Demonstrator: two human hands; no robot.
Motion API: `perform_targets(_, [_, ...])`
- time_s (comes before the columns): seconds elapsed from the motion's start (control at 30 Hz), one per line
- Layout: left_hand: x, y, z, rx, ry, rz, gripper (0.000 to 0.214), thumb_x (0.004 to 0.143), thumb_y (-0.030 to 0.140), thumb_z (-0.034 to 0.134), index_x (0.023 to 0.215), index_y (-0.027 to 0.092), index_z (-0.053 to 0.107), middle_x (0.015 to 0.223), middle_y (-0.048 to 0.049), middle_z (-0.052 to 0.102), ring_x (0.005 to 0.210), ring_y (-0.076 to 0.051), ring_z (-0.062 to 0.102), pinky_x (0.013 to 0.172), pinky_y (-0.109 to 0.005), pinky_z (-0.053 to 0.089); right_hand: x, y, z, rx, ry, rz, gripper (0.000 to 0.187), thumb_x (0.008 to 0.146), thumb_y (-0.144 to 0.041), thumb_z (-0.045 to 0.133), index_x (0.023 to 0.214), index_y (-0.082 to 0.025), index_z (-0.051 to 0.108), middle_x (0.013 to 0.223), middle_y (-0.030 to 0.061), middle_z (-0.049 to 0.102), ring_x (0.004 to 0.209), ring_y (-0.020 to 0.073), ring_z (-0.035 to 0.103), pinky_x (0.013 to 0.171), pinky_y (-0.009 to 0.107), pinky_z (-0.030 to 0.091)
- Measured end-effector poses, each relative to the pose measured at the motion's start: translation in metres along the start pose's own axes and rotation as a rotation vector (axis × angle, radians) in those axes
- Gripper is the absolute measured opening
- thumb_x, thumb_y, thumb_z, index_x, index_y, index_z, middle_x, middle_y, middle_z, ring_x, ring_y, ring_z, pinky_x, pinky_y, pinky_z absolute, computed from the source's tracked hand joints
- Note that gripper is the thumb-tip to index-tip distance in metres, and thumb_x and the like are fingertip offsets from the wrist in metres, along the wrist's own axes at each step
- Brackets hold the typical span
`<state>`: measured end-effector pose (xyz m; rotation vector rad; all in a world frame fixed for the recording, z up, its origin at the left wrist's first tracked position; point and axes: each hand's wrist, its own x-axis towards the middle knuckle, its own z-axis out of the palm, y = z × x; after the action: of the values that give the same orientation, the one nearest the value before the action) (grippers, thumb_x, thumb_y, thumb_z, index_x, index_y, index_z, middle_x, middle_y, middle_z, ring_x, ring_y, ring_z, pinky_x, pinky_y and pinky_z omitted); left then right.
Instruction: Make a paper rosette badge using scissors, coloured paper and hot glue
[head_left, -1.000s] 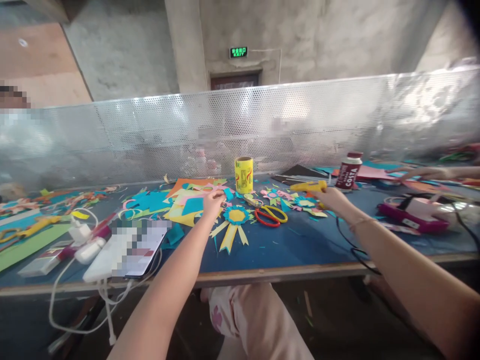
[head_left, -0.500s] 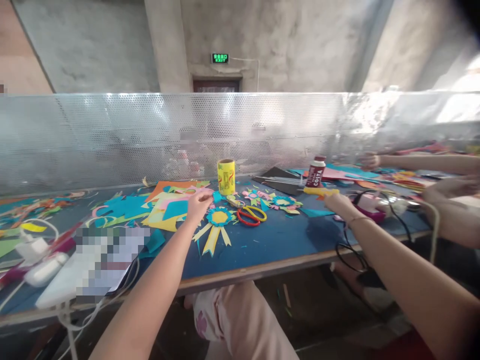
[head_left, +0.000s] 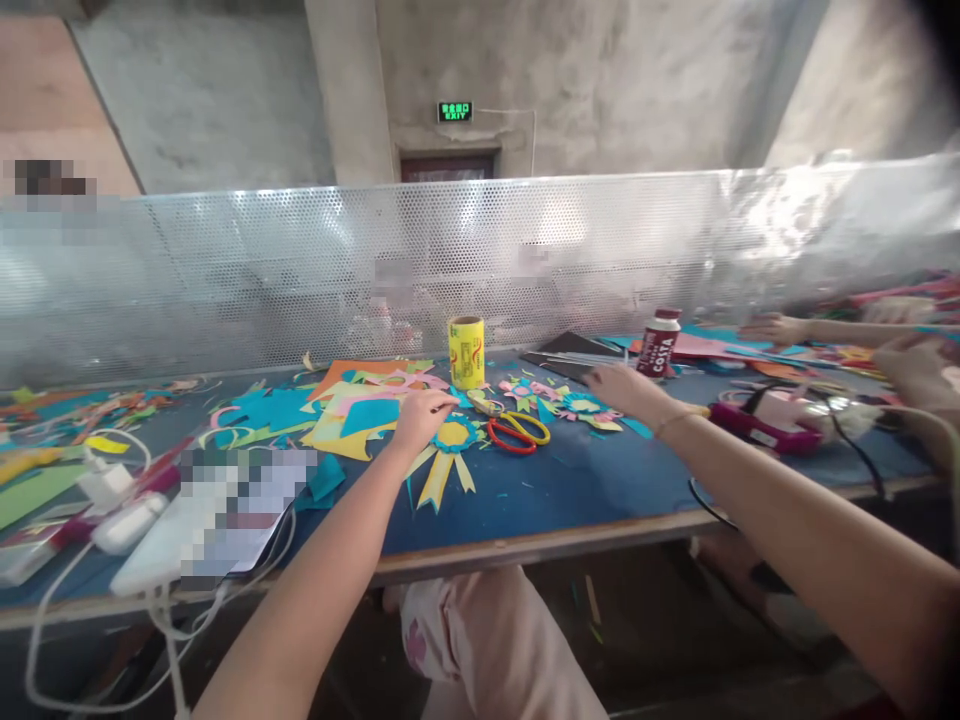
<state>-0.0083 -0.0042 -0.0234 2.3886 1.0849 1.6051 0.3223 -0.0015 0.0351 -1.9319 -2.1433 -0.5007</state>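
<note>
My left hand (head_left: 426, 416) is closed in a pinch on a small piece of blue paper (head_left: 464, 399), just above the left side of a paper rosette (head_left: 454, 434). The rosette has a yellow centre, a blue pleated rim and pale yellow ribbon tails. Scissors (head_left: 513, 433) with red and yellow handles lie to its right. My right hand (head_left: 626, 390) hovers over the table to the right of the scissors, holding nothing visible, its fingers loosely stretched to the left. A yellow tool end (head_left: 699, 411) shows behind my right wrist, mostly hidden.
A yellow tape roll (head_left: 467, 353) stands behind the rosette, a brown bottle (head_left: 659, 345) farther right. Paper scraps (head_left: 371, 416) and smaller rosettes (head_left: 583, 404) lie around. Cables and a power strip (head_left: 757, 428) are at right, a phone (head_left: 259, 510) at left. Another person's hand (head_left: 776, 328) is at far right.
My right hand has let go of the yellow-handled tool and moved left, toward the middle of the table. My left hand still pinches the blue paper near the rosette. The view has shifted slightly.
</note>
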Motion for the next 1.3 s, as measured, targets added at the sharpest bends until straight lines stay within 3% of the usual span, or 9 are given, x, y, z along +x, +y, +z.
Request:
perform_targets(0.1, [0.000, 0.005, 0.000, -0.011, 0.024, 0.085, 0.013, 0.077, 0.015, 0.062, 0.076, 0.022, 0.073, 0.076, -0.0043, 0.071, 0.073, -0.016, 0.066, 0.068, -0.029, 0.052, 0.018, -0.063, -0.002, 0.294, -0.122, -0.104, 0.027, 0.091, -0.030, 0.042, 0.087, -0.020, 0.067, 0.082, 0.0053, 0.069, 0.068, 0.0113, 0.062, 0.062, 0.020, 0.046])
perform_targets(0.17, [0.001, 0.010, 0.000, -0.039, 0.023, 0.101, 0.013, 0.077, 0.014, 0.062, 0.076, 0.021, 0.073, 0.076, -0.0046, 0.071, 0.070, -0.015, 0.065, 0.067, -0.028, 0.052, 0.025, -0.100, 0.002, 0.986, -0.358, -0.026, 0.028, 0.090, -0.030, 0.043, 0.081, -0.016, 0.065, 0.078, 0.0063, 0.068, 0.063, 0.0113, 0.060, 0.059, 0.022, 0.048])
perform_targets(0.23, [0.001, 0.015, 0.000, -0.075, 0.011, 0.088, 0.012, 0.076, 0.014, 0.062, 0.075, 0.020, 0.073, 0.074, -0.0049, 0.071, 0.068, -0.015, 0.065, 0.065, -0.028, 0.052, 0.030, -0.127, 0.008, 1.415, -0.493, 0.072, 0.023, 0.085, -0.028, 0.051, 0.071, -0.014, 0.063, 0.065, 0.0050, 0.064, 0.053, 0.0097, 0.055, 0.053, 0.022, 0.046])
perform_targets(0.33, [0.002, 0.021, 0.000, -0.170, -0.009, -0.045, 0.011, 0.075, 0.015, 0.063, 0.073, 0.020, 0.073, 0.073, -0.0049, 0.070, 0.062, -0.014, 0.063, 0.061, -0.027, 0.050, 0.034, -0.146, 0.020, 1.671, -0.528, 0.082, 0.013, 0.076, -0.022, 0.062, 0.066, -0.014, 0.063, 0.054, 0.0014, 0.058, 0.045, 0.0068, 0.047, 0.044, 0.019, 0.041])
perform_targets(0.4, [0.002, 0.023, 0.000, -0.258, 0.000, -0.212, 0.009, 0.074, 0.018, 0.064, 0.075, 0.020, 0.073, 0.068, -0.0042, 0.068, 0.056, -0.014, 0.061, 0.056, -0.026, 0.048, 0.033, -0.149, 0.029, 1.822, -0.556, 0.038, 0.001, 0.068, -0.016, 0.066, 0.069, -0.014, 0.066, 0.058, 0.0015, 0.061, 0.049, 0.0072, 0.051, 0.045, 0.017, 0.043])
perform_targets(0.47, [0.002, 0.024, 0.000, -0.340, 0.028, -0.372, 0.011, 0.073, 0.019, 0.064, 0.078, 0.019, 0.073, 0.060, -0.0024, 0.064, 0.052, -0.013, 0.058, 0.052, -0.025, 0.045, 0.030, -0.148, 0.037, 1.958, -0.593, -0.030, 0.012, 0.064, -0.011, 0.067, 0.075, -0.015, 0.068, 0.067, 0.0022, 0.066, 0.058, 0.0095, 0.059, 0.053, 0.018, 0.048])
perform_targets(0.63, [0.002, 0.024, 0.001, -0.428, 0.048, -0.484, 0.012, 0.071, 0.020, 0.064, 0.079, 0.019, 0.072, 0.055, -0.0005, 0.061, 0.051, -0.012, 0.055, 0.051, -0.023, 0.043, 0.020, -0.146, 0.047, 2.103, -0.641, -0.097, 0.022, 0.066, -0.011, 0.064, 0.087, -0.018, 0.067, 0.078, 0.0031, 0.070, 0.075, 0.0149, 0.067, 0.071, 0.026, 0.052])
perform_targets(0.93, [0.003, 0.024, -0.001, -0.468, -0.024, -0.518, 0.008, 0.068, 0.021, 0.066, 0.074, 0.017, 0.070, 0.052, 0.0002, 0.059, 0.048, -0.011, 0.054, 0.049, -0.023, 0.042, 0.015, -0.146, 0.041, 2.098, -0.677, -0.076, 0.019, 0.066, -0.008, 0.064, 0.083, -0.016, 0.067, 0.067, 0.0011, 0.069, 0.062, 0.0110, 0.066, 0.063, 0.022, 0.052])
perform_targets(1.3, [0.003, 0.015, 0.007, -0.682, 0.152, -0.651, 0.019, 0.064, 0.029, 0.068, 0.076, 0.015, 0.062, 0.048, 0.0027, 0.056, 0.045, -0.009, 0.052, 0.046, -0.021, 0.039, 0.010, -0.151, 0.035, 2.114, -0.596, -0.169, 0.032, 0.061, -0.005, 0.066, 0.090, -0.018, 0.066, 0.080, 0.0012, 0.070, 0.073, 0.0110, 0.067, 0.072, 0.022, 0.054])
